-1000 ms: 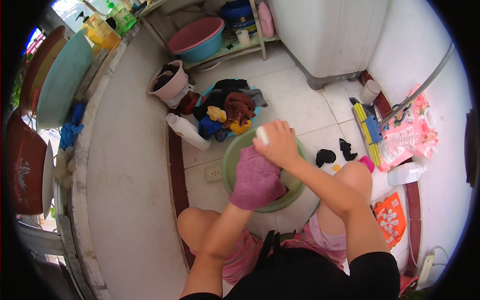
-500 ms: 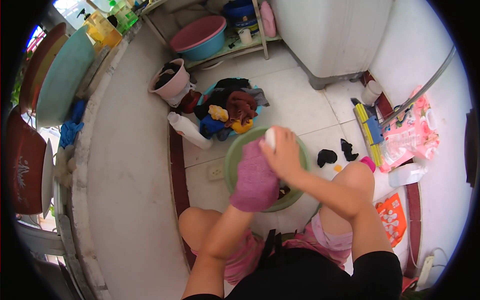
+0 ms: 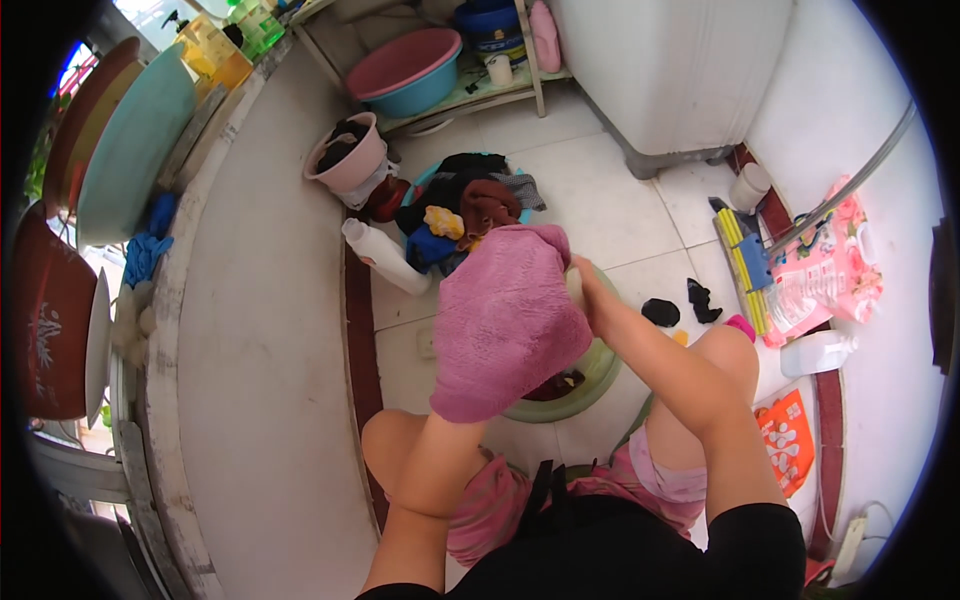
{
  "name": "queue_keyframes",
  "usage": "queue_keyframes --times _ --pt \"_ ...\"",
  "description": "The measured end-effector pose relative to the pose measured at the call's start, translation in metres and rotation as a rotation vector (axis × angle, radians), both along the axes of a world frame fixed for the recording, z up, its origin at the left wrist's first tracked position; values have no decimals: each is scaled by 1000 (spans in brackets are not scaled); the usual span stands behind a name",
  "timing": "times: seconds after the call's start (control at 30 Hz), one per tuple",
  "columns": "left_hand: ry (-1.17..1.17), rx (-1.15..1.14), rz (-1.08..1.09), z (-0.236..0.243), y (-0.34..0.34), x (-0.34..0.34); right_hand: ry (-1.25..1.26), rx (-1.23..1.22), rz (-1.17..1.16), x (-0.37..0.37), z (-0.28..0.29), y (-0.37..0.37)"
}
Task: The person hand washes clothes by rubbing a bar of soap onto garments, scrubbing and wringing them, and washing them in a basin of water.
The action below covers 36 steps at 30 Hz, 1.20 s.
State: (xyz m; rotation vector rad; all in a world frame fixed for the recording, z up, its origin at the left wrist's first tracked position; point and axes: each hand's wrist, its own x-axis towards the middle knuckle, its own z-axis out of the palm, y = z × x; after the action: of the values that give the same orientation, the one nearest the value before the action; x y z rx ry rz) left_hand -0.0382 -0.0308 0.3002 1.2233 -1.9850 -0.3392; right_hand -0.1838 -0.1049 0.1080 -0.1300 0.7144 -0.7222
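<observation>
A fuzzy pink cloth (image 3: 510,320) covers my left hand, hiding its fingers, above my left forearm (image 3: 445,460). My right hand (image 3: 592,300) is closed on a white bar (image 3: 574,288) at the cloth's right side, its fingertips partly hidden behind the cloth. Under both hands sits a green basin (image 3: 605,375) with dark fabric (image 3: 558,383) in it. Just beyond, a cyan basin (image 3: 430,182) holds piled dark, brown and yellow clothes (image 3: 488,205).
A white bottle (image 3: 390,262), pink basin (image 3: 345,165) and shelf (image 3: 540,98) are beyond. A washing machine (image 3: 680,80) stands back right. Right are a sponge mop (image 3: 742,275), pink package (image 3: 820,280) and small black items (image 3: 660,312). A low ledge (image 3: 180,300) bounds the left.
The pink cloth on my left hand has swung up and spread wider over the green basin. My right hand has shifted rightward, with the white bar now partly behind the cloth.
</observation>
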Motion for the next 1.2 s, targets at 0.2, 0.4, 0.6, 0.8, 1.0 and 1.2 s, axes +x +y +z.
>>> queue_keyframes --times 0.2,0.4,0.6,0.8,1.0,1.2 --pt "-139 -99 -49 -21 -7 12 -401 199 163 17 23 24" --pt "11 -36 -126 -81 -17 27 -77 -345 -90 21 94 42" --pt "1457 587 -339 -158 -9 21 1216 -1834 5 41 102 75" --pt "1351 673 -401 -144 -8 -16 1372 -1173 -310 19 69 23" --pt "1632 169 -795 -144 -3 -34 1264 -1904 -100 47 103 85" --pt "470 548 -268 -103 5 -25 1731 -1291 -460 8 60 7"
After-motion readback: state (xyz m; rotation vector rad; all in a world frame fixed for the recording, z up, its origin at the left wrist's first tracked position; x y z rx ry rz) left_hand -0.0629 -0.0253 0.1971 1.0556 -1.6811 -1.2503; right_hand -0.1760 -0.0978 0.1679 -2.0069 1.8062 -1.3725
